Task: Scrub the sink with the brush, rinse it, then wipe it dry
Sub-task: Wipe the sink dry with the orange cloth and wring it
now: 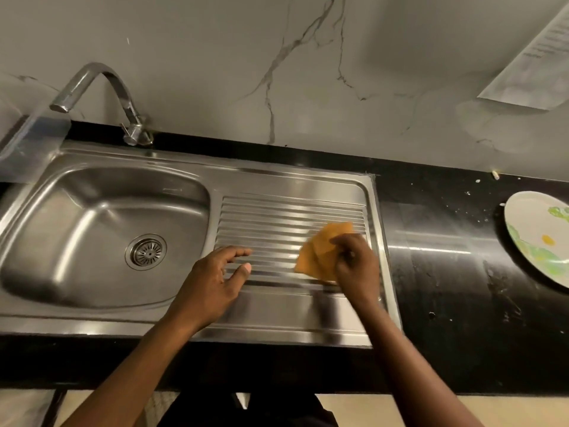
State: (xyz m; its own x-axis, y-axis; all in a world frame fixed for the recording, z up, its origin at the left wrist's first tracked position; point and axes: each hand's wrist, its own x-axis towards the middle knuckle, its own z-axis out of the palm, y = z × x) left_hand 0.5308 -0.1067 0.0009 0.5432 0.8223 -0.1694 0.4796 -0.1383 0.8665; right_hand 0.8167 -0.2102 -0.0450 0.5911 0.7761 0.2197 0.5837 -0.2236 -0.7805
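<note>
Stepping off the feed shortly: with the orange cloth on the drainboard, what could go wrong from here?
1. The right hand grips the orange cloth near the drainboard's right edge; a wide stroke could pick up specks from the black counter and smear them onto steel.
2. The left hand, open over the drainboard, may leave prints on wiped metal.
3. The plate farther right might get nudged by a long sweep.

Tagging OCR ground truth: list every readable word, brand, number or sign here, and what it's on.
White printed paper sheet on the marbled wall: lines of print, too blurred to read.
Stainless steel sink, curved chrome tap, orange cloth, round white plate with green pattern: no lettering visible.
</note>
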